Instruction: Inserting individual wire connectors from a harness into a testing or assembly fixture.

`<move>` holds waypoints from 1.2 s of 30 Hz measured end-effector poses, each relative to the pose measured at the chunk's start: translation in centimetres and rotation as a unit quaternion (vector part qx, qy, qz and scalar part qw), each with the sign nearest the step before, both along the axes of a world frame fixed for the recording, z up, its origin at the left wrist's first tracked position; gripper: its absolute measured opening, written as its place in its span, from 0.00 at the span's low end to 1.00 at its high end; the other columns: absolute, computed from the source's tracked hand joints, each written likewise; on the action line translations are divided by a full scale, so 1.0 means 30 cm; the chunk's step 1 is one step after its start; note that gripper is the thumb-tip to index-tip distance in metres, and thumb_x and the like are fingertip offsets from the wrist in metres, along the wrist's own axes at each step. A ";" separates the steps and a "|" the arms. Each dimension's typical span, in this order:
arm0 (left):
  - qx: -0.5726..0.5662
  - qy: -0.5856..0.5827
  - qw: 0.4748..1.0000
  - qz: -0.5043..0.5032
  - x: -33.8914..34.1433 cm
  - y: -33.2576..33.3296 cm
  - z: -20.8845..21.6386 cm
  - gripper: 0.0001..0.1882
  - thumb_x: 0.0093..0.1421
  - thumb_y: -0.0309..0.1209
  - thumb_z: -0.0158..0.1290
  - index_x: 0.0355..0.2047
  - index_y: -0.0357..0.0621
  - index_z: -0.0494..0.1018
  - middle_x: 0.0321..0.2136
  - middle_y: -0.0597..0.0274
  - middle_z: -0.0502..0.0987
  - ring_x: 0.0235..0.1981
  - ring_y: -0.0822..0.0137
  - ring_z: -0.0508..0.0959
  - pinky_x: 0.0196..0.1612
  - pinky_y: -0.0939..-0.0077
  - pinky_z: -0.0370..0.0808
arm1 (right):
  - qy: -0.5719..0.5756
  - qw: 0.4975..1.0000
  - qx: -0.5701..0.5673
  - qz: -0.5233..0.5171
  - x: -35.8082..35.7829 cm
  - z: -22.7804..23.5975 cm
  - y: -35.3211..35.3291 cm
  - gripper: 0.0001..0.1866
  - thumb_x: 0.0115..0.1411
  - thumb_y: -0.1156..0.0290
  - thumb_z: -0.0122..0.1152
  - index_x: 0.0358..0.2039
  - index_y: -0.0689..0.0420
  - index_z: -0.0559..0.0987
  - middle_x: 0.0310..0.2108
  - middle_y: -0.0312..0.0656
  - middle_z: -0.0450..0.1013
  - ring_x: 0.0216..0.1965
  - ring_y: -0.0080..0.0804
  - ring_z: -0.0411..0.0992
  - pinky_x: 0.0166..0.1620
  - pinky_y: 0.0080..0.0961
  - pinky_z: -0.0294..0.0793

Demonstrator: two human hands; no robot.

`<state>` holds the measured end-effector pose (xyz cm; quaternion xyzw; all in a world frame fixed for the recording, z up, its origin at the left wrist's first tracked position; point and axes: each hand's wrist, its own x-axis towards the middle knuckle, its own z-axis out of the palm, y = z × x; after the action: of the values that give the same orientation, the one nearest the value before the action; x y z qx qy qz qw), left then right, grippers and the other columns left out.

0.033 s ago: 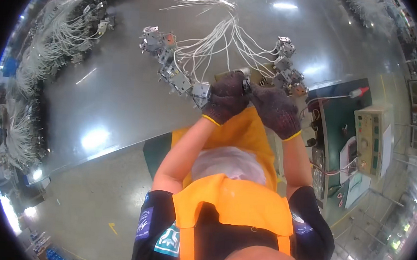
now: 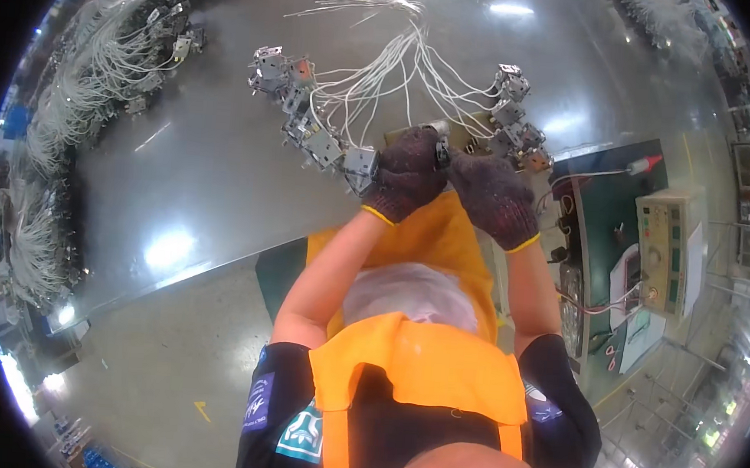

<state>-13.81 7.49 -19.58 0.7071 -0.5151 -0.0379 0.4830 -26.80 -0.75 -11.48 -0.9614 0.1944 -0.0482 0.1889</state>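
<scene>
Both hands wear dark knit gloves with yellow cuffs and meet at the near edge of a grey metal table (image 2: 222, 180). My left hand (image 2: 409, 174) is closed around a small dark metal block (image 2: 442, 154), of which only a sliver shows between the gloves. Pressed against it from the right is my right hand (image 2: 492, 197), fingers curled in; what they pinch is hidden. Small metal blocks (image 2: 322, 148) curve in a chain to the left hand, and more metal blocks (image 2: 509, 113) lie beyond the right. White wires (image 2: 414, 54) run from them to a tied bunch farther back.
A heap of white-wired assemblies (image 2: 112, 76) covers the table's left side. To the right, a green-topped bench (image 2: 608, 202) carries a beige instrument box (image 2: 663, 250) with knobs, a red-tipped probe (image 2: 645, 164) and red-handled scissors (image 2: 613, 355).
</scene>
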 end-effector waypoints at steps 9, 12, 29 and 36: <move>-0.002 -0.066 0.998 -0.004 -0.022 -0.004 -0.012 0.18 0.55 0.35 0.54 0.43 0.38 0.72 0.35 0.43 0.77 0.39 0.45 0.77 0.44 0.54 0.74 | 0.018 0.999 -0.038 0.034 -0.021 -0.031 -0.015 0.12 0.63 0.65 0.50 0.42 0.55 0.76 0.27 0.54 0.75 0.32 0.55 0.75 0.37 0.48 0.73; 0.014 -0.032 0.999 -0.010 -0.021 -0.006 -0.016 0.17 0.55 0.34 0.53 0.43 0.38 0.72 0.35 0.43 0.76 0.39 0.44 0.76 0.44 0.52 0.73 | 0.075 0.996 -0.050 0.007 0.021 -0.036 -0.033 0.12 0.63 0.65 0.49 0.41 0.56 0.77 0.27 0.54 0.75 0.32 0.56 0.75 0.38 0.48 0.73; 0.218 -0.164 0.949 -0.160 0.191 0.303 0.160 0.25 0.57 0.28 0.54 0.57 0.42 0.66 0.51 0.43 0.72 0.53 0.46 0.72 0.55 0.59 0.70 | -0.279 0.910 0.235 -0.197 -0.043 -0.149 -0.149 0.20 0.57 0.62 0.65 0.48 0.54 0.78 0.35 0.46 0.78 0.37 0.41 0.78 0.42 0.37 0.75; 0.291 -0.266 0.895 -0.209 0.239 0.293 0.147 0.26 0.53 0.23 0.48 0.55 0.46 0.69 0.54 0.45 0.69 0.59 0.47 0.65 0.62 0.57 0.62 | -0.319 0.930 0.003 -0.180 -0.063 -0.222 -0.163 0.21 0.58 0.68 0.65 0.52 0.55 0.77 0.45 0.46 0.78 0.43 0.39 0.78 0.45 0.32 0.76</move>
<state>-6.63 16.29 -15.19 0.6759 -0.7261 -0.0968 0.0811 -28.68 -5.64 -18.13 -0.8435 0.2936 -0.3852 0.2322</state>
